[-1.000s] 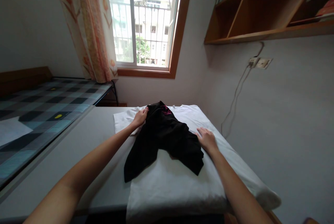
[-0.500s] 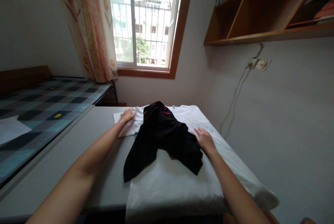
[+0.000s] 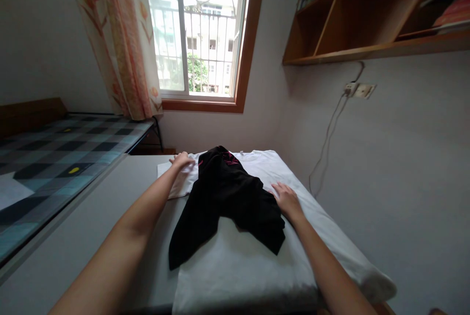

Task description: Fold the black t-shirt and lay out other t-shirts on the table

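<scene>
A black garment point(image 3: 227, 190) with pink marks near its far end lies crumpled over a white T-shirt point(image 3: 242, 251), which is spread on the table and hangs over the front edge. My left hand point(image 3: 182, 160) rests on the shirt's left sleeve, just left of the black cloth, fingers apart and holding nothing. On the right, my right hand point(image 3: 287, 198) lies on the white shirt against the black garment's right edge. Its fingers are spread, with nothing held.
The grey table point(image 3: 143, 178) runs left to a bed point(image 3: 91, 141) with a checkered cover and a paper point(image 3: 13, 191). Behind are a curtain point(image 3: 121, 45) and window point(image 3: 205, 36). A wooden shelf point(image 3: 360, 21) and a socket with cords point(image 3: 362, 90) are on the right wall.
My left hand has shifted slightly right on the sleeve, toward the black garment. The view has moved a little; my right hand and the clothes look nearly the same.
</scene>
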A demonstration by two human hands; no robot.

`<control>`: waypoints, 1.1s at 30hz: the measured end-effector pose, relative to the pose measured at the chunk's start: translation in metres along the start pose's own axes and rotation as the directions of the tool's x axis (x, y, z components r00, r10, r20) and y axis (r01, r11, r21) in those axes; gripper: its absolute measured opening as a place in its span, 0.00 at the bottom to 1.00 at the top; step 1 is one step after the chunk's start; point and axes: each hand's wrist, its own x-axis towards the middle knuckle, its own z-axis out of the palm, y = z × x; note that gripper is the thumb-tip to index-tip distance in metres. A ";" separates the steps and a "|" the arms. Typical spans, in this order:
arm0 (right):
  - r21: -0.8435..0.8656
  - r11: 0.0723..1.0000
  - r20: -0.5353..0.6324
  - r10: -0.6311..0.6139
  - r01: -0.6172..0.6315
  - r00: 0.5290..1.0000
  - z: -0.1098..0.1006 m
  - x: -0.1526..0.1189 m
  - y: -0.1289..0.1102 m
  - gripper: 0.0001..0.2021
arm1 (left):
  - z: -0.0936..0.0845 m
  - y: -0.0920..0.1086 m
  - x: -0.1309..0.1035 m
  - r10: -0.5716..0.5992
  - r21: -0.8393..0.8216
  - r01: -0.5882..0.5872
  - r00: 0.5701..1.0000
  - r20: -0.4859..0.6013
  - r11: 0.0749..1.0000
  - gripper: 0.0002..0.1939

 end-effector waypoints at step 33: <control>-0.002 0.998 0.108 -0.064 0.065 0.992 0.013 0.015 -0.148 0.27 | -0.062 -0.126 -0.013 -0.100 0.373 0.184 0.967 -0.234 0.909 0.23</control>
